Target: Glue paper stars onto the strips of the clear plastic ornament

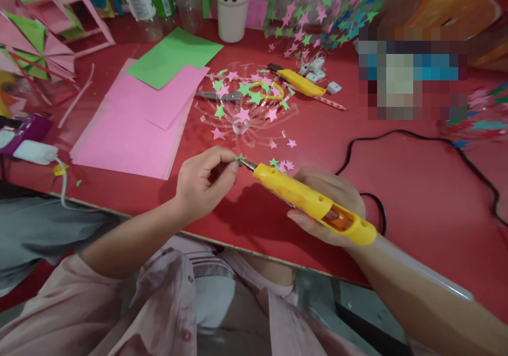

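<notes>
At its nearly closed fingertips, the left grip point(208, 180) is pinching 1 green star point(240, 157), probably flimsy and needing an edge hold; the right grip point(344, 191) is holding the yellow glue gun point(296, 189), likely stiff, its body offering safer purchase than the nozzle point(248, 164).

At 4 o'clock from the centre of view, a glue gun point(311, 200) of smooth yellow plastic, with a metal nozzle point(248, 164) and a translucent, glossy glue stick point(428, 273). At centre, a green star point(240, 157), apparently paper. At 12, a branching piece point(240, 126) of clear, shiny plastic. At 9, pink sheets point(127, 136) of smooth, matt paper. At 7, a shirt point(166, 303) of creased cloth. Beneath, a smooth tabletop point(416, 197) with faint sheen.
</notes>
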Action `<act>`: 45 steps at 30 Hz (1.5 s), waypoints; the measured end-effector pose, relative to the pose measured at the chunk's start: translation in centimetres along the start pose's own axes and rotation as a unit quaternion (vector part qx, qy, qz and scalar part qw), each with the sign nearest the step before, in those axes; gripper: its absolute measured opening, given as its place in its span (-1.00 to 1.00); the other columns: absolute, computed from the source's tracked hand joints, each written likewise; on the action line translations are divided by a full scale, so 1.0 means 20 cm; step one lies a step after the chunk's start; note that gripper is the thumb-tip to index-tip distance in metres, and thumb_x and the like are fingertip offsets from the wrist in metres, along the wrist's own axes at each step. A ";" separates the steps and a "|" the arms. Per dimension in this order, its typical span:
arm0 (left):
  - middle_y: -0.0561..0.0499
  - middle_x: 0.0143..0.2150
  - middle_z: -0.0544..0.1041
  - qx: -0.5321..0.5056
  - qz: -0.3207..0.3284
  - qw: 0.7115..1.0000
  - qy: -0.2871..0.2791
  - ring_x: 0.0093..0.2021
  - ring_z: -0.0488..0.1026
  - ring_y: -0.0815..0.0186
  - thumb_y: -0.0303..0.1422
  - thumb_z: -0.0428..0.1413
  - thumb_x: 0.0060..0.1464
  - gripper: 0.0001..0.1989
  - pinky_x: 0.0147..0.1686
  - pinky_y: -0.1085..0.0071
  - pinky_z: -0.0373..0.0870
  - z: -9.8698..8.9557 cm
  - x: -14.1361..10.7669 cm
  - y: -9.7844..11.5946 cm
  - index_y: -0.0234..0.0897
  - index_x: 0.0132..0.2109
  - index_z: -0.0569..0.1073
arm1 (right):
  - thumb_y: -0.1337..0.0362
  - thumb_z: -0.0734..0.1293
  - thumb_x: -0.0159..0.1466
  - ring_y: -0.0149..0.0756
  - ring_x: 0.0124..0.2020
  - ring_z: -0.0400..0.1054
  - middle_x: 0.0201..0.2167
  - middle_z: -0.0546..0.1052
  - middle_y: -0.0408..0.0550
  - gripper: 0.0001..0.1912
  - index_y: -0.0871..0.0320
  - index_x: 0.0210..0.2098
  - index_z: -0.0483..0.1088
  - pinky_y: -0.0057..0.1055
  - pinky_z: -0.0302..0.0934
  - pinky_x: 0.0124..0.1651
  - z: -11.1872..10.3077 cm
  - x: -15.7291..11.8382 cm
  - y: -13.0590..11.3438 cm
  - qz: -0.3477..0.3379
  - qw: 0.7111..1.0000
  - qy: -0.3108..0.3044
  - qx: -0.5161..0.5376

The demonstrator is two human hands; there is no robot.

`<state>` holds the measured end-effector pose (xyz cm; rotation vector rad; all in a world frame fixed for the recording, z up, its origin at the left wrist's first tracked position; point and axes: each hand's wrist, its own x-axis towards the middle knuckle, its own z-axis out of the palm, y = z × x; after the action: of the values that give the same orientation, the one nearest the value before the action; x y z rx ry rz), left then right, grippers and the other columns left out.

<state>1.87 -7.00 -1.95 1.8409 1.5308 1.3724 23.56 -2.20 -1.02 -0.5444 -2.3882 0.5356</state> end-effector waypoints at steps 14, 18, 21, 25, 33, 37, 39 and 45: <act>0.12 -0.53 0.41 0.028 0.032 0.999 0.001 -0.56 0.32 0.50 -0.43 0.00 0.12 -0.87 -0.52 0.55 0.24 0.00 0.00 -0.01 -0.28 -0.40 0.36 | 0.13 0.23 0.25 -0.39 -0.59 0.11 -0.62 0.18 -0.19 -0.71 0.06 -0.50 0.06 -0.40 0.03 -0.55 0.00 0.00 0.01 -0.005 1.000 -0.006 -0.015; 0.11 -0.53 0.41 0.029 0.030 0.999 0.003 -0.56 0.31 0.50 -0.43 0.01 0.12 -0.87 -0.52 0.54 0.24 0.00 0.00 -0.01 -0.28 -0.40 0.37 | 0.15 0.23 0.24 -0.39 -0.60 0.10 -0.62 0.17 -0.20 -0.71 0.06 -0.51 0.06 -0.41 0.01 -0.56 -0.01 0.00 0.01 -0.010 1.000 -0.010 -0.025; 0.11 -0.53 0.42 0.035 0.024 0.999 0.005 -0.56 0.31 0.50 -0.42 0.00 0.12 -0.86 -0.51 0.54 0.24 0.00 0.00 0.00 -0.28 -0.41 0.37 | 0.13 0.22 0.25 -0.40 -0.60 0.10 -0.62 0.17 -0.21 -0.71 0.06 -0.52 0.07 -0.42 0.02 -0.56 -0.01 0.00 0.01 -0.015 0.999 -0.014 -0.029; 0.11 -0.53 0.42 0.037 0.028 0.999 0.004 -0.56 0.32 0.50 -0.41 -0.01 0.12 -0.85 -0.51 0.55 0.24 0.00 0.00 0.00 -0.28 -0.41 0.36 | 0.14 0.22 0.25 -0.41 -0.61 0.07 -0.63 0.14 -0.22 -0.70 0.06 -0.52 0.05 -0.43 0.00 -0.56 0.00 0.00 0.01 -0.015 0.999 -0.014 -0.028; 0.11 -0.53 0.42 0.036 0.027 0.999 0.001 -0.55 0.33 0.49 -0.42 -0.01 0.12 -0.86 -0.51 0.54 0.25 0.00 0.00 0.00 -0.28 -0.40 0.36 | 0.15 0.24 0.23 -0.40 -0.61 0.07 -0.63 0.12 -0.23 -0.69 0.05 -0.52 0.03 -0.41 -0.03 -0.56 0.00 0.00 0.01 -0.009 1.000 -0.006 -0.012; 0.11 -0.53 0.42 0.038 0.026 0.999 0.003 -0.56 0.33 0.49 -0.41 -0.01 0.12 -0.85 -0.52 0.55 0.25 0.00 0.00 0.00 -0.27 -0.41 0.36 | 0.15 0.24 0.24 -0.41 -0.62 0.07 -0.64 0.13 -0.23 -0.68 0.06 -0.54 0.03 -0.42 -0.04 -0.57 0.00 0.00 0.00 -0.002 1.000 -0.010 -0.024; 0.11 -0.53 0.42 0.036 0.028 0.999 0.005 -0.56 0.33 0.49 -0.41 -0.01 0.12 -0.85 -0.52 0.55 0.25 0.00 0.00 0.00 -0.27 -0.41 0.37 | 0.14 0.24 0.25 -0.42 -0.62 0.06 -0.64 0.14 -0.23 -0.67 0.06 -0.54 0.03 -0.42 -0.04 -0.57 0.00 0.00 0.00 -0.001 1.000 -0.012 -0.028; 0.11 -0.53 0.43 0.048 0.038 0.998 0.007 -0.56 0.32 0.51 -0.43 -0.01 0.12 -0.85 -0.52 0.56 0.24 0.00 0.00 0.00 -0.27 -0.41 0.36 | 0.11 0.22 0.25 -0.41 -0.61 0.08 -0.64 0.15 -0.22 -0.68 0.06 -0.53 0.05 -0.41 -0.02 -0.56 0.00 0.00 0.01 -0.004 1.000 -0.015 -0.028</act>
<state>1.85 -6.97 -2.01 1.9699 1.5732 1.3716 23.65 -2.04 -1.08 -0.5552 -2.4379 0.4789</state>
